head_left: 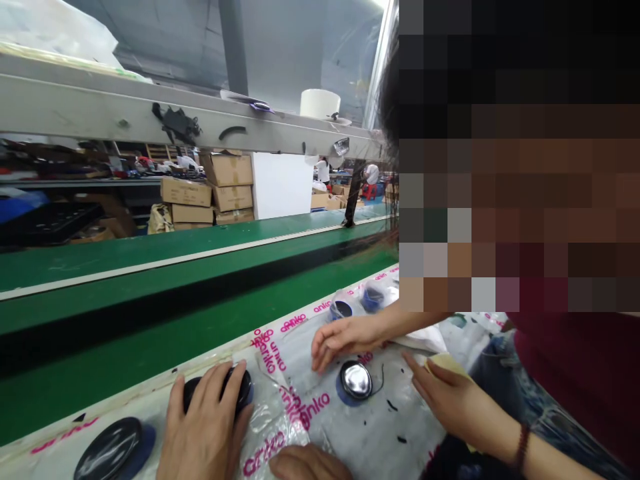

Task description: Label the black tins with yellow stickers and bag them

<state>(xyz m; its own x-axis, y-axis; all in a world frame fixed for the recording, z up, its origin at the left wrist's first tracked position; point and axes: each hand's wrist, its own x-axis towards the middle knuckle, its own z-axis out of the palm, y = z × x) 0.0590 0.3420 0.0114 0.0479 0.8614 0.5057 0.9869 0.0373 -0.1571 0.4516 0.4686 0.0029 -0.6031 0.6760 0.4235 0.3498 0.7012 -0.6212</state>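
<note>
Since the left hand (205,427) grips a black round cap (243,392) with spread fingers on slick printed plastic film (320,433), it could skid; the right hand (307,463) is cut off, its fingers unclear.

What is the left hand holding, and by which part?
The left hand clasps a black round disc from above, fingers spread across its top and edge.

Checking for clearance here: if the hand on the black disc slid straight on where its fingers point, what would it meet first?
Past the black disc under the hand, probably the pale bench edge, with the green conveyor belt just beyond, though depth is hard to judge.
</note>
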